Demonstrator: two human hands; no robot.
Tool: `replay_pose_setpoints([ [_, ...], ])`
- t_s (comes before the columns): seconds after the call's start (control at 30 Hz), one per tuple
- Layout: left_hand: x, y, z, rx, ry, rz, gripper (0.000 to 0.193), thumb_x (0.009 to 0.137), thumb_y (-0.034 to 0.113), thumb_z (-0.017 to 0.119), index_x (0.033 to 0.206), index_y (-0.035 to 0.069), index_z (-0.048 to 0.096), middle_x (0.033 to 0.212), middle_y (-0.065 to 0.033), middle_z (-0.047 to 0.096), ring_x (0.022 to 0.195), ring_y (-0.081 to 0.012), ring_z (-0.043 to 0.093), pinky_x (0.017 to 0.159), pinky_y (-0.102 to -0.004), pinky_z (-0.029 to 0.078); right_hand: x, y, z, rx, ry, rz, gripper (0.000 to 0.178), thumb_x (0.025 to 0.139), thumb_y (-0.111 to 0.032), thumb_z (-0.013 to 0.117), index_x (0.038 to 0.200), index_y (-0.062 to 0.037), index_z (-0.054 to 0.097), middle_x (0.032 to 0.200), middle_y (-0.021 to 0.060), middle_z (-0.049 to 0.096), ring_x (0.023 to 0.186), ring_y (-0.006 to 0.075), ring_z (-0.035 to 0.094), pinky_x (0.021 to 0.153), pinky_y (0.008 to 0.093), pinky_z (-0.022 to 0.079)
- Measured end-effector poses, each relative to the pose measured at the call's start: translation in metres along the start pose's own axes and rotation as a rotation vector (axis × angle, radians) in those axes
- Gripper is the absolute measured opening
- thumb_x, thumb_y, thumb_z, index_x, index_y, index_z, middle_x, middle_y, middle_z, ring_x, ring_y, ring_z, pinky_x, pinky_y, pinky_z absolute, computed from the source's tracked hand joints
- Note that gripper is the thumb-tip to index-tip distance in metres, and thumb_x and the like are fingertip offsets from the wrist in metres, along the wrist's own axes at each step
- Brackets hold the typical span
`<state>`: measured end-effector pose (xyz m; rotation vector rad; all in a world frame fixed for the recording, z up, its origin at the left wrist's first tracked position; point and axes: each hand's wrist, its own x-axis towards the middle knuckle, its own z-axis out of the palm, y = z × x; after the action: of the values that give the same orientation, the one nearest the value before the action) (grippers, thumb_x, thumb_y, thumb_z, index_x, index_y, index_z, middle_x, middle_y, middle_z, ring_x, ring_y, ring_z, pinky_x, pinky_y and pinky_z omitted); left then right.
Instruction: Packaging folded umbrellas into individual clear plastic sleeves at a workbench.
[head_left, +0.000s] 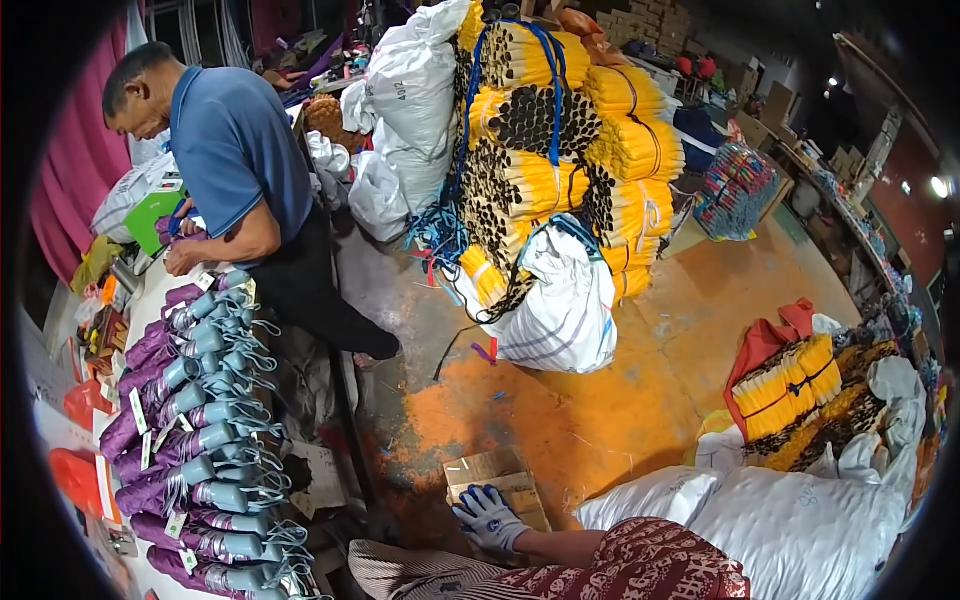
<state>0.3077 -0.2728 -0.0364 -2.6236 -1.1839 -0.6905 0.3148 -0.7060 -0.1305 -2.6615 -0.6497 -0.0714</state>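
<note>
A hand in a white-and-blue work glove, apparently the wearer's right, though the sleeve hides the arm, rests flat on a small brown cardboard box on the orange-stained concrete floor. To the left, a co-worker in a blue polo shirt bends over a table of folded purple umbrellas with grey-blue handles. Bundled yellow tubes are stacked behind, beside white woven sacks.

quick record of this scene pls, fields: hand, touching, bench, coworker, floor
hand: one gloved hand, reaching down, palm flat; which hand is unclear
touching: cardboard piece on the orange floor
bench: row of purple folded umbrellas with grey-blue handles
coworker: person in blue shirt bent over the bench
floor: white sacks, bundled yellow tubes
</note>
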Motion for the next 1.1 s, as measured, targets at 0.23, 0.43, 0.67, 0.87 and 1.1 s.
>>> replay_pose_setpoints([
  [0.23,-0.007,0.009,-0.025,-0.050,0.006,-0.061,0.035,0.089,0.031,0.053,0.113,0.006,0.056,0.106,-0.0162,0.055,0.082,-0.0348,0.054,0.072,-0.0475,0.047,-0.001,0.001,-0.003,0.014,-0.001,-0.008,0.045,0.081,-0.033,0.054,0.119,-0.0088,0.048,0.121,0.0167,0.044,0.117,0.0379,0.038,0.097,0.0510,0.026],
  [0.43,-0.017,0.011,-0.047,-0.087,-0.012,-0.108,0.032,0.090,0.030,0.052,0.111,0.006,0.058,0.102,-0.0150,0.057,0.080,-0.0328,0.055,0.071,-0.0455,0.048,-0.003,0.003,-0.001,0.017,-0.007,-0.010,0.044,0.081,-0.032,0.054,0.119,-0.0089,0.048,0.122,0.0166,0.044,0.117,0.0379,0.037,0.098,0.0513,0.025],
  [0.67,-0.026,0.004,-0.072,-0.132,-0.039,-0.186,0.030,0.091,0.030,0.052,0.108,0.006,0.060,0.098,-0.0135,0.059,0.077,-0.0304,0.056,0.070,-0.0432,0.049,-0.001,-0.001,-0.007,-0.012,-0.043,-0.005,0.043,0.082,-0.031,0.053,0.118,-0.0087,0.048,0.123,0.0171,0.043,0.118,0.0386,0.036,0.097,0.0534,0.025],
  [0.87,-0.040,0.002,-0.093,-0.157,-0.091,-0.248,0.029,0.092,0.029,0.052,0.105,0.005,0.062,0.094,-0.0122,0.060,0.074,-0.0284,0.056,0.068,-0.0413,0.050,0.019,-0.003,-0.006,0.001,-0.023,-0.151,0.036,0.081,-0.030,0.055,0.109,-0.0078,0.051,0.116,0.0164,0.048,0.112,0.0360,0.042,0.095,0.0505,0.030],
  [1.1,-0.050,-0.015,-0.121,-0.154,-0.156,-0.359,0.028,0.092,0.028,0.052,0.102,0.005,0.064,0.089,-0.0108,0.062,0.071,-0.0261,0.057,0.067,-0.0390,0.051,0.040,-0.007,0.033,0.116,-0.252,-0.317,0.025,0.078,-0.030,0.060,0.086,-0.0070,0.055,0.093,0.0134,0.056,0.093,0.0332,0.051,0.089,0.0479,0.036],
])
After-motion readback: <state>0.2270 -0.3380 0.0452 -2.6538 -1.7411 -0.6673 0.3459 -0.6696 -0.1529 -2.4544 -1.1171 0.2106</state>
